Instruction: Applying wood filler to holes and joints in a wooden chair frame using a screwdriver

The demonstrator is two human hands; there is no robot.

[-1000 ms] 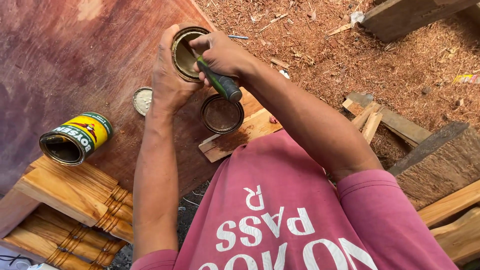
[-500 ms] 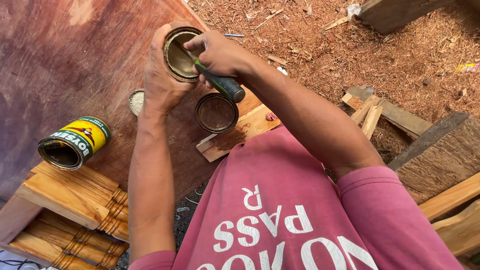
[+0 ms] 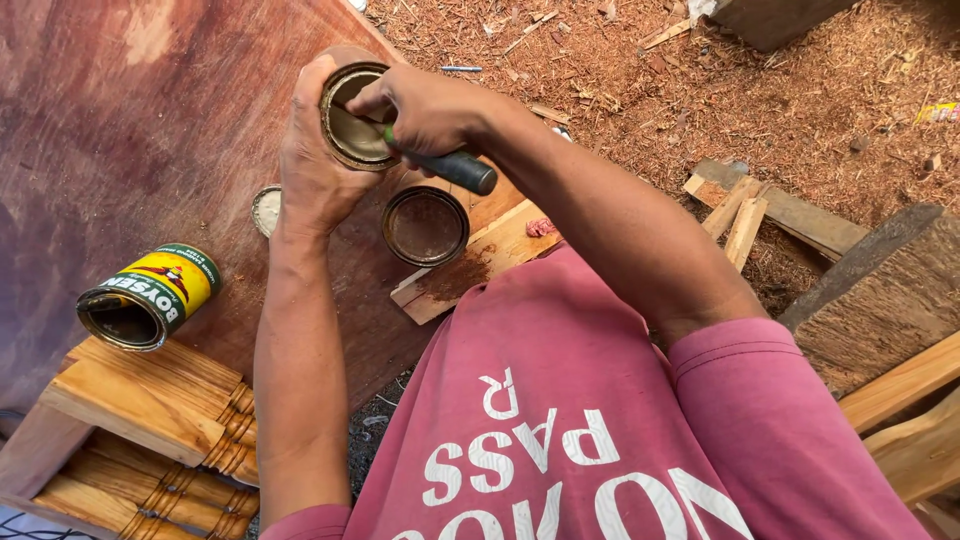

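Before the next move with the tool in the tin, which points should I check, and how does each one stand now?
1. Left hand grips the held tin firmly: ok.
2. Right hand holds the dark-handled tool, tip at the tin's rim: ok.
3. Lid loosened: cannot tell.
4. Open small tin stands upright on the wooden offcut: ok.
5. Yellow-labelled can upright: not ok, it lies on its side on the board.
6. Loose lid away from the hands: ok.

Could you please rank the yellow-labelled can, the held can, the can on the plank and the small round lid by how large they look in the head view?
1. Yellow-labelled can, lying on its side.
2. Held can and can on the plank: look alike, unranked.
3. Lid.
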